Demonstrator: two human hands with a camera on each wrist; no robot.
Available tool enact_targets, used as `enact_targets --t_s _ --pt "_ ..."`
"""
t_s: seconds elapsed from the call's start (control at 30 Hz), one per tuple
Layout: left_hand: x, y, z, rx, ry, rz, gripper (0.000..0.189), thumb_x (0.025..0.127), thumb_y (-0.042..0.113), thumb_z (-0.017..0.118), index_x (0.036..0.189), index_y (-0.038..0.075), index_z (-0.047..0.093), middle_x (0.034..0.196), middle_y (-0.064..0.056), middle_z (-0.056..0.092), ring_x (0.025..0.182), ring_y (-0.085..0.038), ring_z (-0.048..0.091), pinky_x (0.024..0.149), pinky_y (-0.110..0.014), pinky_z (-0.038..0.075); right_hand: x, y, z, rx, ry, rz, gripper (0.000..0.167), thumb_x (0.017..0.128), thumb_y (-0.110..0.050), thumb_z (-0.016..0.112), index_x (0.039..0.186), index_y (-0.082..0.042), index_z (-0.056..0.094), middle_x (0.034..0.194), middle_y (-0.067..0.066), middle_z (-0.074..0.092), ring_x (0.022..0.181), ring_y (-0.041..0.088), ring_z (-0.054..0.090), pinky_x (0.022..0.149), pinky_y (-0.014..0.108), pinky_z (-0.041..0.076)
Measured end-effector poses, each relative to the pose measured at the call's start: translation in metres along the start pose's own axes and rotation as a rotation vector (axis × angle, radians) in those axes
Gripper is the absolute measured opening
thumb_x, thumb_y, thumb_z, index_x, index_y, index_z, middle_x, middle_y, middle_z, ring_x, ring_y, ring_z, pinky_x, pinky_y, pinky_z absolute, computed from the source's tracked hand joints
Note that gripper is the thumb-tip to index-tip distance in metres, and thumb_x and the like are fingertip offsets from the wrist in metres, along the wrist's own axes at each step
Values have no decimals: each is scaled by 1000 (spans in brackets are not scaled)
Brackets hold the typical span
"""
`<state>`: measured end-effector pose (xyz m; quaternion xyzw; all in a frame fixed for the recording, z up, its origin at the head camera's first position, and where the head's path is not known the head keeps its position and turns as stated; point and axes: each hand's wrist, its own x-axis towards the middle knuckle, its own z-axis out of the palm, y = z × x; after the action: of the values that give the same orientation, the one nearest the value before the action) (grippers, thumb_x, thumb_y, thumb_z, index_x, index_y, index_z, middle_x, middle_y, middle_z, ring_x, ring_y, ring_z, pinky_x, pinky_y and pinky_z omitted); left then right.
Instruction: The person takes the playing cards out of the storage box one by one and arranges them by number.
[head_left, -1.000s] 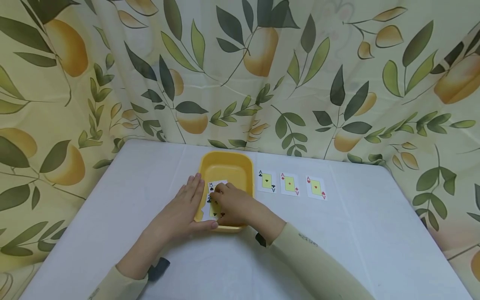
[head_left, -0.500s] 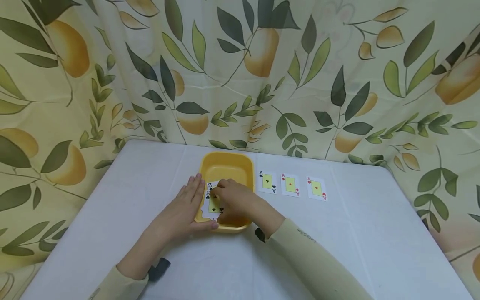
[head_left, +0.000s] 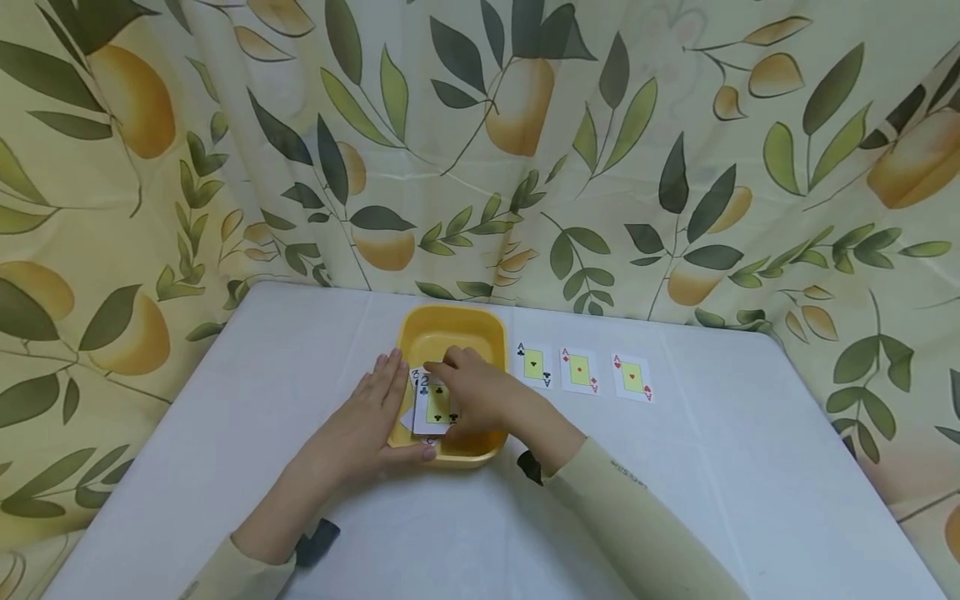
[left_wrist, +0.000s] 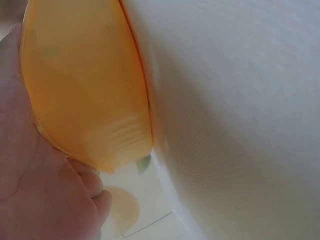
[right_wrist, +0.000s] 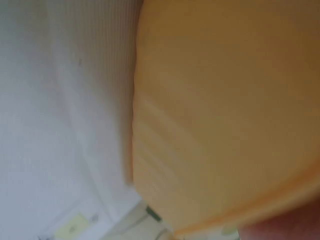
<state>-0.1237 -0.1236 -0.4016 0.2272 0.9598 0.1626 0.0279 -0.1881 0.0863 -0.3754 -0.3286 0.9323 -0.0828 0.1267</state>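
A yellow plastic tray (head_left: 491, 333) stands on the table with several playing cards in it. My right hand (head_left: 480, 392) reaches in over the tray's right side and grips a small stack of playing cards (head_left: 438, 406), a club card with a 2 in its corner on top. Fingers hold its upper edge, the thumb its lower right. More cards show partly beneath it. My left hand (head_left: 367, 408) rests along the tray's left rim, fingers straight and thumb stretched along the near edge. In the left wrist view, that hand (left_wrist: 45, 165) lies against the tray's wall (left_wrist: 90, 80).
Right of the tray, three aces lie face up in a row: the ace of clubs (head_left: 533, 364), the ace of diamonds (head_left: 579, 369) and the ace of hearts (head_left: 633, 377). A white cloth covers the table (head_left: 720, 467). A fruit-patterned curtain (head_left: 480, 192) hangs behind.
My right hand has lifted the club card with its stack off the other cards and shifted slightly right. My left hand has stayed at the tray's rim.
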Motion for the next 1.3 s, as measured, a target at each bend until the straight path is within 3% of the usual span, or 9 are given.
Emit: enact_targets --t_s 0.27,0.43,0.6,1.3 --pt "-3 0 0 2 21 12 120 81 79 57 158 -1 13 168 -15 -3 155 -31 0 124 -48 17 -19 3 -21 15 66 -1 95 62 -40 90 146 -19 49 129 0 48 114 15 43 102 30 49" --pt "-3 0 1 6 20 3 121 80 81 55 158 -1 13 168 -14 -3 155 -31 0 124 -48 17 -32 8 -31 30 126 -5 93 61 -32 89 144 -17 50 125 0 47 110 13 43 94 26 50" --pt "-2 0 2 0 16 -3 122 80 81 57 158 -1 12 168 -14 -3 155 -32 0 124 -48 17 -47 13 -39 52 151 19 94 61 -29 91 144 -17 50 129 -1 46 115 14 41 95 27 50" --pt "-1 2 2 -2 1 -20 123 79 78 61 159 0 9 168 -12 -5 155 -29 -3 125 -46 15 -93 53 -35 55 181 136 94 61 -26 90 145 -18 49 132 1 46 120 19 41 99 34 52"
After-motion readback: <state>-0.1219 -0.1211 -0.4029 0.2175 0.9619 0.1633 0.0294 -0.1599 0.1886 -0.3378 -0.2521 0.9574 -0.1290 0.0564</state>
